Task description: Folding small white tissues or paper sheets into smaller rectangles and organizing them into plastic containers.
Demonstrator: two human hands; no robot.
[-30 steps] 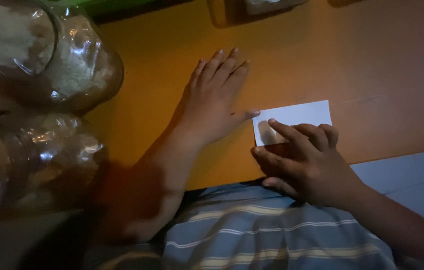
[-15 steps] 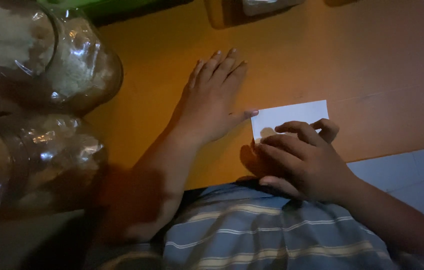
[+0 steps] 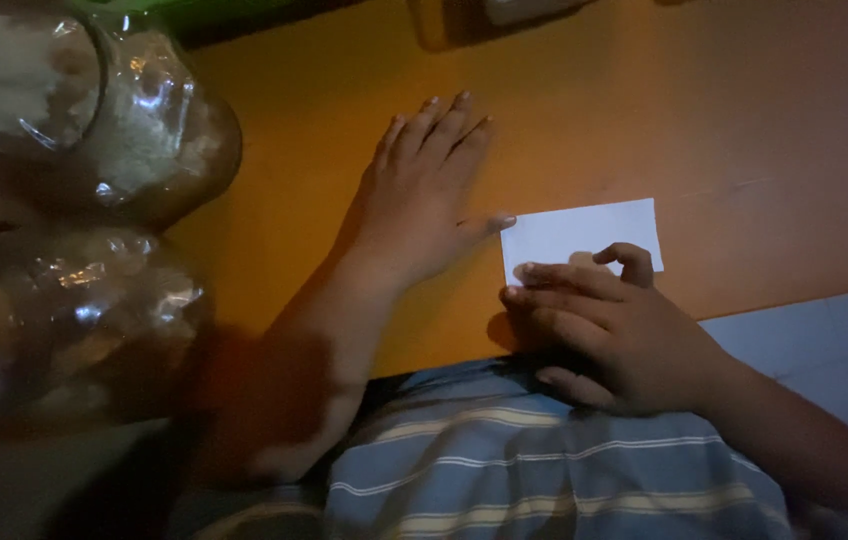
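A small white folded paper (image 3: 584,232) lies on the orange table (image 3: 724,120) near its front edge. My left hand (image 3: 422,200) rests flat on the table, fingers together, its thumb tip touching the paper's left edge. My right hand (image 3: 609,325) is curled over the paper's near edge, fingertips pressing down along the lower left part. Part of the paper is hidden under those fingers.
Two clear jars with pale contents (image 3: 94,110) (image 3: 64,330) stand at the left. A dark object (image 3: 534,10) sits at the table's far edge. My striped shirt (image 3: 544,470) fills the bottom. Pale floor (image 3: 824,340) shows at the right.
My right hand has slid slightly left along the paper's near edge, with the fingers curling in. My left hand and the paper stay in place.
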